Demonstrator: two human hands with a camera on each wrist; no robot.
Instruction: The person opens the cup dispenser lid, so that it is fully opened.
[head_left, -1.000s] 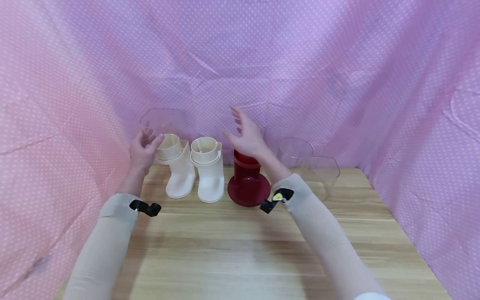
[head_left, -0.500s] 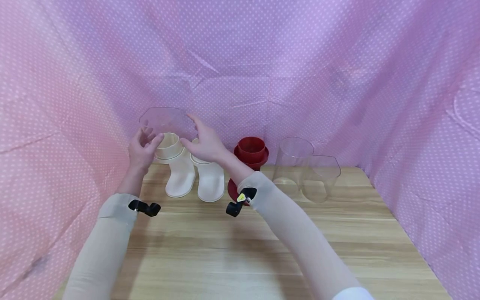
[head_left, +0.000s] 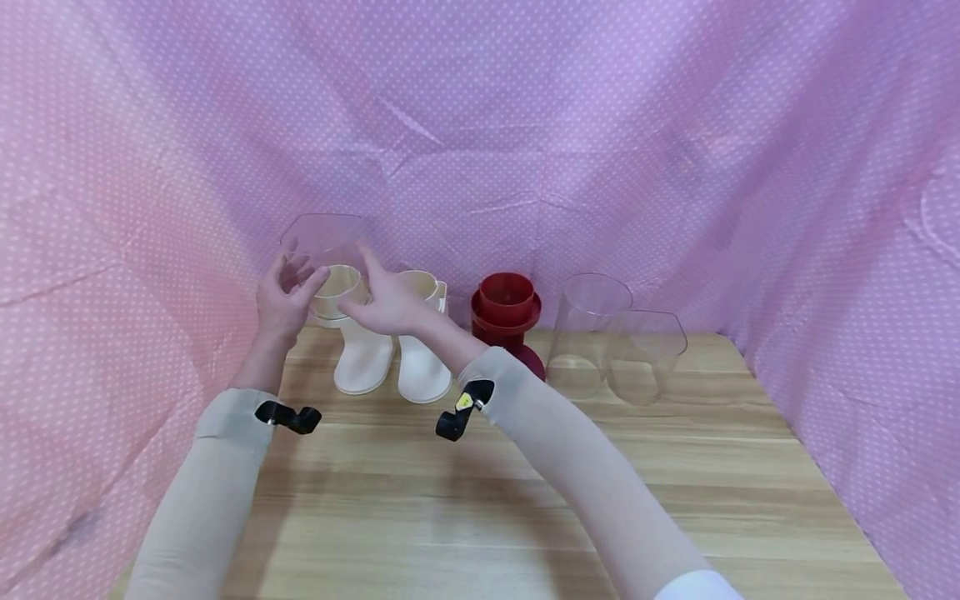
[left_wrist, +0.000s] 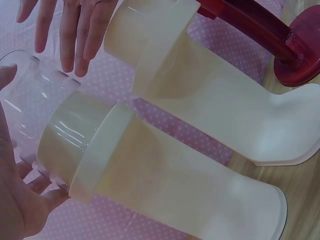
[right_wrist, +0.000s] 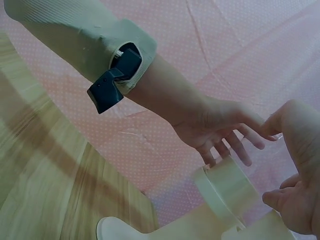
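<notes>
Two cream boot-shaped stands with round collars, the left stand [head_left: 363, 362] and the right stand [head_left: 423, 371], are upright on the table. A clear plastic container [head_left: 326, 233] rises above the left stand's collar, its lower end over the collar in the left wrist view. My left hand [head_left: 283, 304] is curled around that container, the thumb near side and the fingers showing through the plastic. From the other side my right hand [head_left: 386, 300] reaches toward the container with fingers extended and thumb apart. It overlaps the right stand's collar in the head view.
A dark red stand [head_left: 506, 312] with a round foot is right of the cream pair. Beyond it stand two clear containers, a round one [head_left: 588, 308] and one with a cut corner [head_left: 645, 358]. A pink dotted cloth [head_left: 480, 100] hangs behind the wooden table [head_left: 375, 517].
My right hand has swept left from over the red stand, past the right cream stand, to beside the clear container. My left hand and the container have stayed put.
</notes>
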